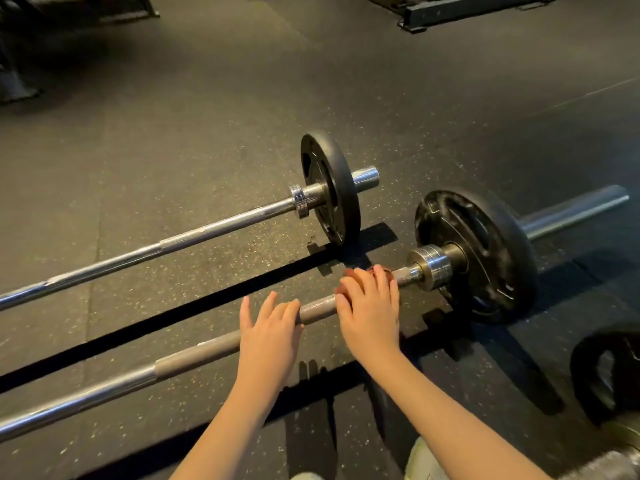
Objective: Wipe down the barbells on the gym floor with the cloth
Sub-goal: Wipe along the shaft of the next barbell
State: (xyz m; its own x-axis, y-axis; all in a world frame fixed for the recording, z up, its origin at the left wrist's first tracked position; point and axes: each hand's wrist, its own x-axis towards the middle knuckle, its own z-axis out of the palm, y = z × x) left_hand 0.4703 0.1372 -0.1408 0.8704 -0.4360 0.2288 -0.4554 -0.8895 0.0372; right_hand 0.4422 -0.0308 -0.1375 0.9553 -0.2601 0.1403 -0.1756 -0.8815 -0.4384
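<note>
My right hand (369,306) sits right of centre in the lower frame, fingers close together and curled over a reddish-brown cloth (349,274), pressing it round the knurled grey steel shaft of the nearer barbell (194,356), just short of its chrome collar and black slotted weight plate (485,251). My left hand (268,332) rests on the same shaft just to the left, fingers straight and spread apart. A second chrome barbell (194,233) lies parallel above it, carrying its own black plate (332,188). Both rest on dark rubber floor matting flecked with pale specks (173,133), with seams between tiles and hard shadows under the bars. A loose black plate (602,368) lies at lower right; a black metal frame base (467,12) stands at upper right in the dim room.
</note>
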